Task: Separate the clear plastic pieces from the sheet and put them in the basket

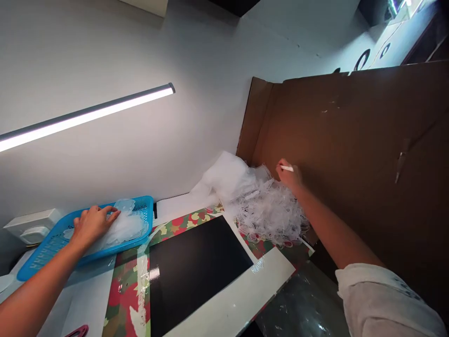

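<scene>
My left hand [91, 225] is over the blue plastic basket [149, 211], its thumb and forefinger closed at the edge of a thin translucent cut piece [125, 205]. Beneath the fingers lie several more whitish translucent sheets [129, 228]. My right hand [289, 175] is raised above a heap of clear shredded trimmings [271, 210], in front of the cardboard. Its fingers are wrapped round a slim white pen-like tool [286, 168], whose tip I cannot make out.
A black mat [199, 271] with a pale border lies on a patterned cover [122, 285]. White film [228, 175] is bunched by the wall. A tall cardboard panel [351, 140] stands at right. A lit tube lamp [105, 110] hangs on the wall. Pink handles [80, 331] show at the bottom left.
</scene>
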`<act>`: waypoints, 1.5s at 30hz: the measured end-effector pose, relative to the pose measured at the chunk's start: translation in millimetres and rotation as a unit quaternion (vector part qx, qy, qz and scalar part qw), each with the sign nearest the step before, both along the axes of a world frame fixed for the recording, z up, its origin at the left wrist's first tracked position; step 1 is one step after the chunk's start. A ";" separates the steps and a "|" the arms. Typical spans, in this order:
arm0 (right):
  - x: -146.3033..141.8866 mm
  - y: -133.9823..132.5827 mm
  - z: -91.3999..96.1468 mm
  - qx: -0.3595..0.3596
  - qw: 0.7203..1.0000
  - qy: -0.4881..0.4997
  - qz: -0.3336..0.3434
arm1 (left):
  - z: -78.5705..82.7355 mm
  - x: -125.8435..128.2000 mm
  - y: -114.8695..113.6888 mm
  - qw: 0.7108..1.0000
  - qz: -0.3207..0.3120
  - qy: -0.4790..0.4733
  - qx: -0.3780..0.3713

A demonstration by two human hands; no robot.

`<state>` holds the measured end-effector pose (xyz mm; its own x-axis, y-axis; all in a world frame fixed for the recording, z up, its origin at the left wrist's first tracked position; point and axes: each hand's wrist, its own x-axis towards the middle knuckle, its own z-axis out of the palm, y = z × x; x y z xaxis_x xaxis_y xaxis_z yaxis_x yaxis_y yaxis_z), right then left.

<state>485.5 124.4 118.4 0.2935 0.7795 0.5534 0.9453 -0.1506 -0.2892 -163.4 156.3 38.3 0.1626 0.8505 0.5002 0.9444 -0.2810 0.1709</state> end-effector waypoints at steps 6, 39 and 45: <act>-91.3 40.1 -34.5 -0.035 0.958 -0.106 0.266 | 30.5 80.4 -20.6 0.988 0.019 0.142 0.050; -56.7 -17.8 -90.4 -0.126 0.989 0.027 0.078 | 55.7 338.5 91.3 0.886 -0.445 0.108 -0.065; -42.9 -23.8 -97.9 -0.050 0.977 0.165 0.122 | 68.5 337.9 93.3 0.916 -0.392 0.063 -0.052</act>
